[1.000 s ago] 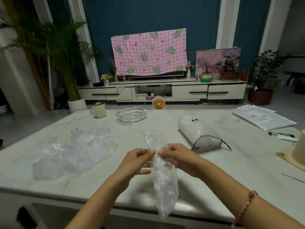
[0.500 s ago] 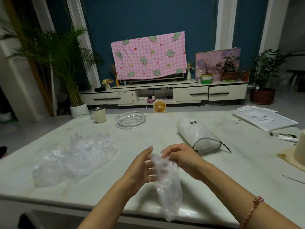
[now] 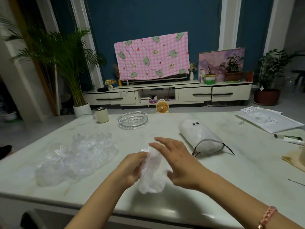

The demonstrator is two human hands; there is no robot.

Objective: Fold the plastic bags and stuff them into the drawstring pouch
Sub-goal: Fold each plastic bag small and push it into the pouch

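Observation:
A clear plastic bag (image 3: 152, 172), bunched into a short roll, is held above the table's near edge. My left hand (image 3: 132, 169) grips its left side with curled fingers. My right hand (image 3: 176, 156) lies flat against its right side with the fingers straight and pointing left over the top. A white drawstring pouch (image 3: 200, 137), stuffed full and lying on its side with its dark cord loose, rests on the table to the right of my hands. A heap of loose clear plastic bags (image 3: 76, 157) lies on the table to the left.
On the pale table (image 3: 231, 176) stand a glass ashtray (image 3: 132, 120) and a cream mug (image 3: 101, 115) at the back. Papers (image 3: 267, 119) and a tube lie at the far right. A dark chair back shows at the bottom left.
The bag hung long from both hands; now it is gathered into a shorter bundle. My right hand has let go of its pinch and lies flat on the bag.

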